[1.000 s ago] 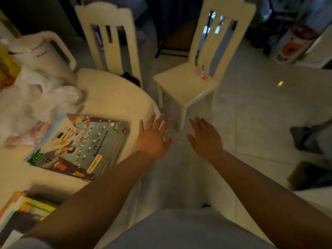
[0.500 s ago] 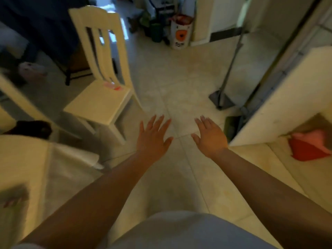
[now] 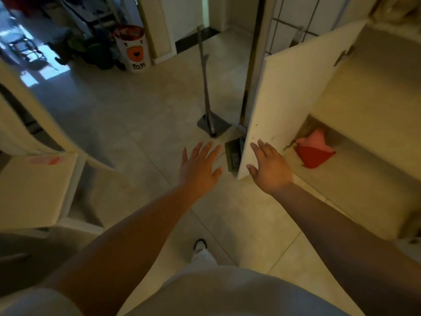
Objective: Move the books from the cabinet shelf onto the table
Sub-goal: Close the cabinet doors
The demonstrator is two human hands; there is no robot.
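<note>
My left hand (image 3: pixel 198 166) and my right hand (image 3: pixel 269 166) are both stretched out in front of me, fingers spread, holding nothing. The white cabinet stands at the right with its door (image 3: pixel 293 96) swung open toward me. My right hand is just in front of the door's lower edge. On the low shelf (image 3: pixel 355 165) inside lies a red and pink cloth-like thing (image 3: pixel 315 150). No books show in this view, and the table is out of sight.
A cream chair seat (image 3: pixel 34 190) is at the left. A broom with dustpan (image 3: pixel 210 119) stands on the tiled floor ahead. A white toy bin with an orange bear (image 3: pixel 134 51) sits further back. My foot (image 3: pixel 200 245) shows below.
My view has swung right, from the table with the books to the open cabinet. Both hands stayed open and empty, now nearer the cabinet door.
</note>
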